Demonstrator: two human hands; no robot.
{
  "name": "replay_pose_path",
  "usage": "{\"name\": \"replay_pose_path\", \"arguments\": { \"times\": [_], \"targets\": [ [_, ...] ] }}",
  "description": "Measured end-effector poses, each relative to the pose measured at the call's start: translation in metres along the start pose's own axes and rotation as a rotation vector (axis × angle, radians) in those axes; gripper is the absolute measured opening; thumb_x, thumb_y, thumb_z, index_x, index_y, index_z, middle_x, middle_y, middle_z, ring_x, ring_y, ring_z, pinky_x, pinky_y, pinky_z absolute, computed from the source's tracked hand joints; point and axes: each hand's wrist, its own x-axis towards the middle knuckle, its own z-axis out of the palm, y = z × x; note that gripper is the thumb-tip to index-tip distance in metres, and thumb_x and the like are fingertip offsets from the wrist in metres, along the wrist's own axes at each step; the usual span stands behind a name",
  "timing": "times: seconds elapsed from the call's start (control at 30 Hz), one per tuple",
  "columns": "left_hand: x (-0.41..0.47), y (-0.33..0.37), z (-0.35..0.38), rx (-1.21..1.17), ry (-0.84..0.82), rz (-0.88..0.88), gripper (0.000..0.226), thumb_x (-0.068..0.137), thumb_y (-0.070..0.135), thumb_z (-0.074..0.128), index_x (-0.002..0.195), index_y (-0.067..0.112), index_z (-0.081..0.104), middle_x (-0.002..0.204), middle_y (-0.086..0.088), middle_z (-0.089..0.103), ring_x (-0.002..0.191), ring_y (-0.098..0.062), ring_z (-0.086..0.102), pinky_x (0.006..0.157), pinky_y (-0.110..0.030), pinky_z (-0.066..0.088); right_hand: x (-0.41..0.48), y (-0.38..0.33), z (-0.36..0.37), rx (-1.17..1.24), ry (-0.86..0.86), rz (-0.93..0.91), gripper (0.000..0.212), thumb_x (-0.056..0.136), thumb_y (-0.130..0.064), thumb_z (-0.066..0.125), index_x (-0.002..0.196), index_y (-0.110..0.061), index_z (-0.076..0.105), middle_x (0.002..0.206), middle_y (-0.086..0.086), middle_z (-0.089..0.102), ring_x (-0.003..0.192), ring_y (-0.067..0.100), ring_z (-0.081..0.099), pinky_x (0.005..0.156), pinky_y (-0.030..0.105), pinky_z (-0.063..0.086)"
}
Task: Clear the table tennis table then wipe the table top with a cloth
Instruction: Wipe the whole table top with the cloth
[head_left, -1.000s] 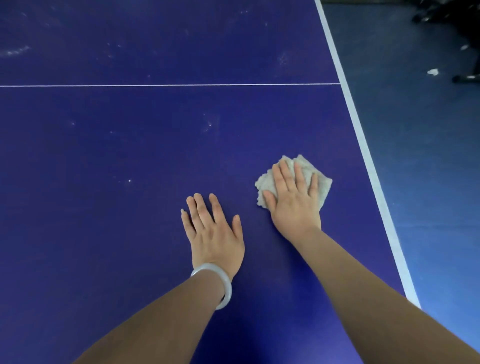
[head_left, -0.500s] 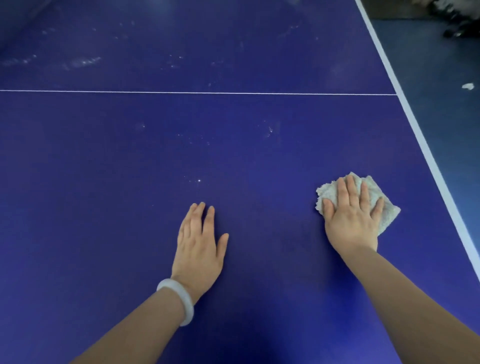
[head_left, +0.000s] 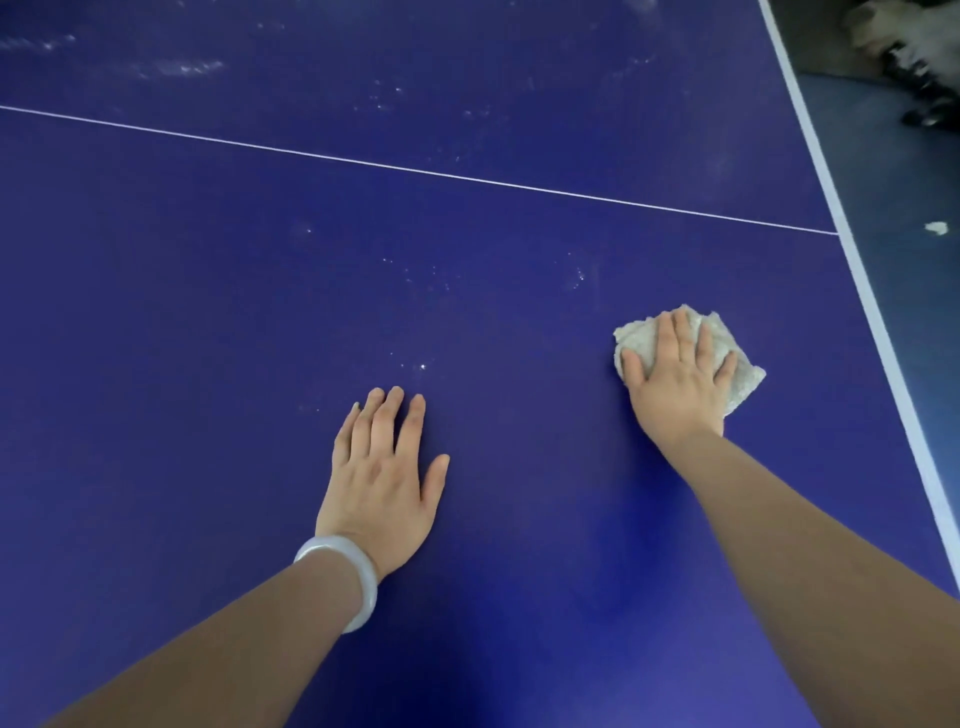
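Blue table tennis table top (head_left: 208, 338), dust-flecked. Pressing beige cloth (head_left: 638, 339) flat under straight-fingered right hand (head_left: 678, 389), near white side line (head_left: 878, 332). Left hand (head_left: 382, 478) spread on bare top, holding nothing. Nearest white specks (head_left: 579, 275) just ahead-left of cloth.

The counter (head_left: 208, 312) lies as one flat blue sheet, and bare surface runs from 9 o'clock round through 12, up to the thin white line (head_left: 415, 169) and beyond it. On it sit the left grip (head_left: 382, 483), pressed flat near the middle, and at 2 o'clock from it the right grip (head_left: 675, 384), flat on a crumpled cloth (head_left: 636, 338); a broad bare lane separates them. At 3 o'clock the white border (head_left: 878, 332) marks the counter's edge, near the cloth; past it lies the floor (head_left: 904, 171), with dark clutter (head_left: 930, 98) at 1 o'clock.
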Motion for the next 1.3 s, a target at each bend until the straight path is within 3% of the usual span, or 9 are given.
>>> {"name": "replay_pose_path", "arguments": {
  "times": [0.13,0.37,0.53,0.63,0.8,0.93,1.17,1.23,1.3],
  "targets": [
    [0.001,0.0,0.001,0.013,0.005,-0.006,0.065,0.098,0.049,0.025,0.147,0.009,0.041,0.15,-0.014,0.041,0.143,-0.032,0.033,0.118,-0.048,0.027,0.053,-0.039,-0.002,0.032,-0.01,0.05,0.072,0.099,-0.056,0.02,0.158,-0.016,0.008,0.166,-0.001,0.0,0.152,0.026,-0.004,0.12,0.057,-0.003],
    [0.001,-0.002,0.005,0.019,0.033,0.004,0.063,0.098,0.048,0.028,0.146,0.01,0.042,0.149,-0.012,0.042,0.143,-0.03,0.03,0.118,-0.043,0.018,0.039,-0.064,0.0,-0.006,-0.049,-0.552,0.071,0.097,-0.06,0.021,0.157,-0.024,0.011,0.165,-0.009,0.002,0.152,0.018,-0.004,0.121,0.049,-0.005],
    [0.002,-0.002,0.005,0.018,0.05,0.01,0.063,0.097,0.048,0.031,0.145,0.01,0.043,0.147,-0.012,0.042,0.142,-0.029,0.031,0.118,-0.043,0.019,0.11,-0.028,-0.014,-0.05,0.001,-0.099,0.072,0.096,-0.057,0.021,0.157,-0.019,0.009,0.165,-0.003,0.002,0.15,0.025,0.002,0.119,0.054,0.002],
    [0.002,-0.002,0.005,0.023,0.047,0.007,0.062,0.098,0.048,0.031,0.147,0.011,0.042,0.148,-0.012,0.041,0.142,-0.029,0.031,0.118,-0.043,0.018,0.152,-0.068,-0.016,-0.038,-0.039,-0.021,0.071,0.097,-0.055,0.017,0.157,-0.019,0.009,0.165,-0.003,0.003,0.151,0.025,-0.001,0.118,0.056,0.002],
    [0.002,-0.003,0.006,0.034,0.025,-0.003,0.063,0.099,0.05,0.027,0.149,0.012,0.037,0.152,-0.01,0.037,0.144,-0.028,0.028,0.119,-0.04,0.014,0.117,-0.144,-0.005,-0.048,-0.117,-0.526,0.068,0.099,-0.056,0.025,0.157,-0.025,0.01,0.165,-0.008,0.002,0.151,0.023,-0.003,0.118,0.056,-0.004],
    [0.002,-0.002,0.004,0.024,0.026,-0.009,0.064,0.098,0.05,0.026,0.148,0.012,0.037,0.151,-0.011,0.038,0.144,-0.029,0.028,0.12,-0.039,0.012,0.059,-0.106,0.003,-0.081,-0.126,-0.853,0.074,0.093,-0.065,0.015,0.157,-0.027,0.013,0.165,-0.012,0.002,0.152,0.016,-0.006,0.12,0.052,-0.006],
    [0.002,-0.001,0.004,0.001,0.043,-0.017,0.063,0.098,0.05,0.027,0.148,0.013,0.038,0.15,-0.01,0.038,0.144,-0.027,0.026,0.119,-0.037,0.011,0.089,-0.081,-0.007,-0.016,-0.027,-0.136,0.065,0.102,-0.052,0.019,0.158,-0.02,0.009,0.165,-0.003,0.001,0.151,0.027,-0.003,0.118,0.06,-0.001],
    [0.002,0.0,0.004,-0.004,0.037,-0.017,0.064,0.098,0.051,0.026,0.148,0.013,0.037,0.151,-0.009,0.037,0.145,-0.027,0.026,0.121,-0.038,0.013,0.051,-0.105,0.002,0.012,-0.012,-0.164,0.066,0.102,-0.051,0.019,0.158,-0.018,0.009,0.165,0.0,0.0,0.151,0.03,-0.003,0.118,0.061,-0.001],
    [0.002,0.0,0.004,-0.004,0.027,-0.024,0.065,0.098,0.052,0.024,0.149,0.014,0.036,0.153,-0.009,0.035,0.146,-0.026,0.025,0.121,-0.04,0.016,0.004,-0.118,0.012,-0.017,-0.009,-0.443,0.067,0.1,-0.053,0.018,0.157,-0.019,0.011,0.166,0.0,0.003,0.151,0.029,-0.002,0.119,0.059,-0.001]
  ]
}}
